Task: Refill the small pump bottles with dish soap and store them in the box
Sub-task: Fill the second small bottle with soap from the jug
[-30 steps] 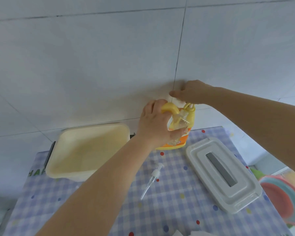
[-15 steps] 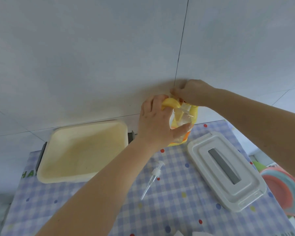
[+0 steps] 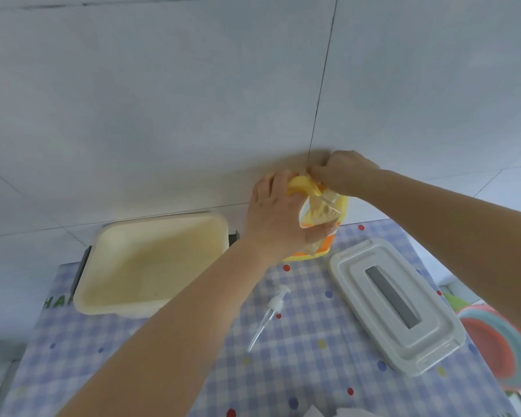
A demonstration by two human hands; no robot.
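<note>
A bench covered in a blue-and-white checked cloth with coloured dots stands against a pale tiled wall. At the left sits an open cream box, shallow and square, nothing visible inside it. Just right of the box, the left hand reaches forward, its fingers curled round a small clear bottle, which it holds tilted above the bench. Right behind the small bottle stands a large yellow soap jug with an orange label, at the far edge of the bench near the wall. The right hand comes in from the right and grips the top of the jug, fingers bunched at its pump; the exact hold is hidden by the knuckles. Nearer the viewer, below the hands, a clear pump head with its long tube lies flat on the cloth, apart from everything else. To its right lies a white rectangular lid with a grey strip along its middle, set at an angle. At the far right edge, off the bench, a stack of pink and teal plates shows partly.
</note>
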